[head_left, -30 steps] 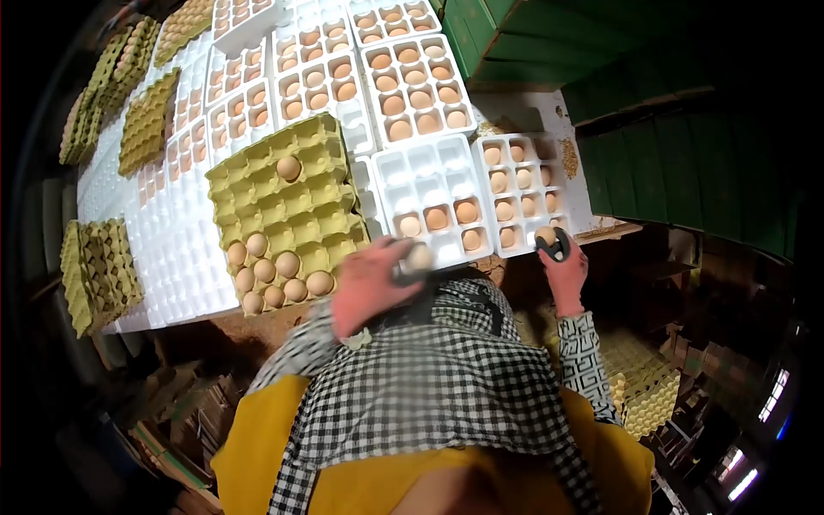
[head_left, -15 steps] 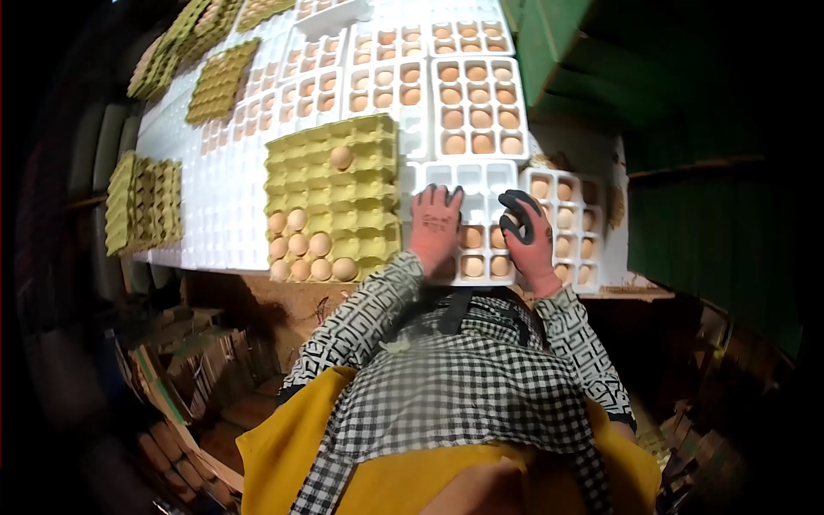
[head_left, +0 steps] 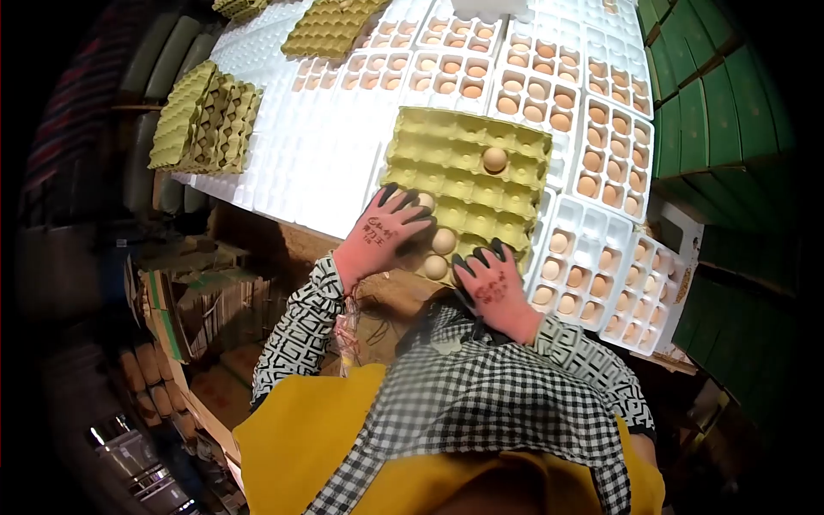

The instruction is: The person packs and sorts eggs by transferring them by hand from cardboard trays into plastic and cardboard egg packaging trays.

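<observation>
Yellow-green egg tray (head_left: pixel 438 163), center of frame, lying on the worktop (head_left: pixel 675 215). Lone egg (head_left: pixel 495 160) sits in its upper right part; two eggs (head_left: pixel 439 252) show at its lower edge, between the hands. Pale egg (head_left: pixel 426 202) partly visible by the left hand's fingers.

Left hand (head_left: pixel 382 234), pink glove with dark fingertips, over tray's lower left corner. Fingers curved and slightly apart above the eggs; can't tell if they grip one. Right hand (head_left: pixel 494 287), same glove type, at tray's lower edge, fingers bent and a bit spread; any hold is hidden.

Just right of tray: white tray (head_left: pixel 585 225), eggs mostly in its lower cells. Narrower white tray (head_left: pixel 661 268) with eggs beside that, lower right. More egg-filled white trays (head_left: pixel 532 94) across top. Stacked yellow-green trays (head_left: pixel 184 120) upper left, another yellow-green stack (head_left: pixel 330 27) top center-left. Green boxes (head_left: pixel 712 112) upper right.
</observation>
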Demonstrator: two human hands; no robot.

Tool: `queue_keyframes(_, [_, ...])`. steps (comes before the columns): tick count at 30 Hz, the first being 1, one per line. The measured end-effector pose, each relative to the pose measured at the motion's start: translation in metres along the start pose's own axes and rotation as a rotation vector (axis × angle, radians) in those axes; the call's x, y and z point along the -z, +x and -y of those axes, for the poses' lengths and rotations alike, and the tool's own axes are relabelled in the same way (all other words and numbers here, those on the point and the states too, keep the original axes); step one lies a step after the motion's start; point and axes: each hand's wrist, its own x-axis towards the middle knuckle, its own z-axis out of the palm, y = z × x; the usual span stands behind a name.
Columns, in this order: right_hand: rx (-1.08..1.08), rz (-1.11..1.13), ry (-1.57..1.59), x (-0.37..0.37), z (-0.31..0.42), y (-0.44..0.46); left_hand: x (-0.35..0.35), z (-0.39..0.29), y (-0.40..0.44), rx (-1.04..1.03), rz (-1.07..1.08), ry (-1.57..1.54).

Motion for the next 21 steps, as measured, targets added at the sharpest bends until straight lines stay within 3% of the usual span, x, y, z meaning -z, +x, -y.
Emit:
queue_keyframes(2, [-0.101,-0.141,0.292,0.013,-0.001,-0.005,-0.004,0.011,-0.005,-0.114,-0.02,0.05])
queue_keyframes(3, [-0.15,-0.209,0.598,0.028,-0.008,-0.009,-0.012,0.021,-0.009,-0.183,-0.055,0.023])
queue_keyframes(4, [-0.398,-0.253,1.074,0.037,-0.003,-0.009,-0.018,0.028,-0.011,-0.248,-0.096,-0.003])
queue_keyframes(6, [-0.67,-0.314,1.823,0.079,-0.003,0.001,-0.023,0.037,-0.01,-0.299,-0.138,-0.071])
queue_keyframes(8, [-0.596,-0.283,1.583,0.085,-0.002,0.021,-0.024,0.047,-0.006,-0.395,-0.139,-0.056])
queue_keyframes(9, [-0.534,-0.25,1.063,0.074,-0.002,0.033,-0.019,0.05,-0.006,-0.376,-0.157,-0.127])
queue_keyframes(10, [-0.528,-0.205,0.68,0.065,0.007,0.048,-0.016,0.057,-0.009,-0.226,-0.214,-0.504])
queue_keyframes(12, [-0.599,0.371,0.085,0.058,0.024,0.085,-0.006,0.073,-0.018,0.103,-0.288,-1.249])
queue_keyframes(13, [-0.588,0.605,0.024,0.05,0.026,0.099,0.005,0.079,-0.014,0.176,-0.348,-1.546])
queue_keyframes(14, [-0.574,0.453,0.099,0.039,0.023,0.093,0.014,0.073,-0.011,0.336,-0.365,-1.752])
queue_keyframes(16, [-0.526,0.154,0.234,0.028,0.009,0.069,0.012,0.089,0.006,0.254,-0.199,-1.535])
queue_keyframes(17, [-0.573,-0.023,0.658,0.034,0.001,0.053,0.01,0.083,0.016,0.186,-0.144,-1.043])
queue_keyframes(18, [-0.684,-0.084,1.296,0.049,-0.004,0.042,0.023,0.067,0.024,0.096,-0.066,-0.649])
queue_keyframes(20, [-0.655,-0.118,1.619,0.076,0.0,0.029,0.017,0.045,0.035,0.047,0.232,-0.026])
queue_keyframes(21, [-0.598,-0.111,1.61,0.072,0.002,0.029,0.004,0.043,0.041,0.004,0.304,0.062])
